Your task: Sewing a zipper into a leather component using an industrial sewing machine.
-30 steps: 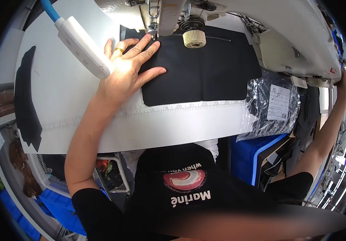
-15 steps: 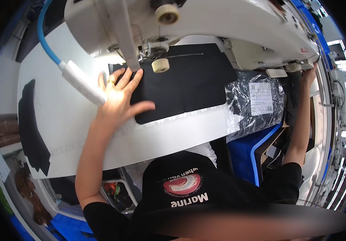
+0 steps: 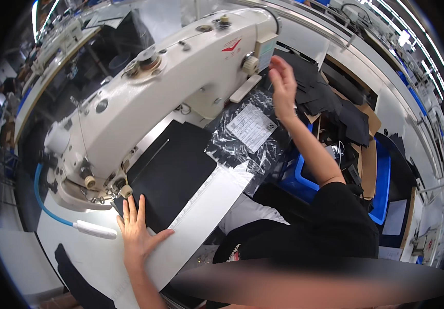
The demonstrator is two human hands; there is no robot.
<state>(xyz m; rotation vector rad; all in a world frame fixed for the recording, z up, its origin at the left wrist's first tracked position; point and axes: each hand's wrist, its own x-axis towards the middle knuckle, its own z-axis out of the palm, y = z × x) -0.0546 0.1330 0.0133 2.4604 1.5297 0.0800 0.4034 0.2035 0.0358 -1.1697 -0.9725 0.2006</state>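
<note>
My left hand lies open, fingers spread, on the near left end of a black fabric piece, close to the presser area of a cream sewing machine. A ring shows on one finger. The fabric is flat on the white table and has a thin slit-like line with metal-looking edges. My right hand is raised beside the ribbed dial at the machine's right end. Its fingers are extended, slightly bent, with nothing visible in them. The needle itself is hidden.
A clear plastic bag of black material with a white label lies right of the fabric. A white lamp on a blue cable stands at left. More black pieces lie on the table's left edge. Blue bins with cardboard stand at right.
The view has swung to the right and tilted up, showing more of the machine. My right hand has come off the machine's right end. My left hand stays spread on the fabric.
</note>
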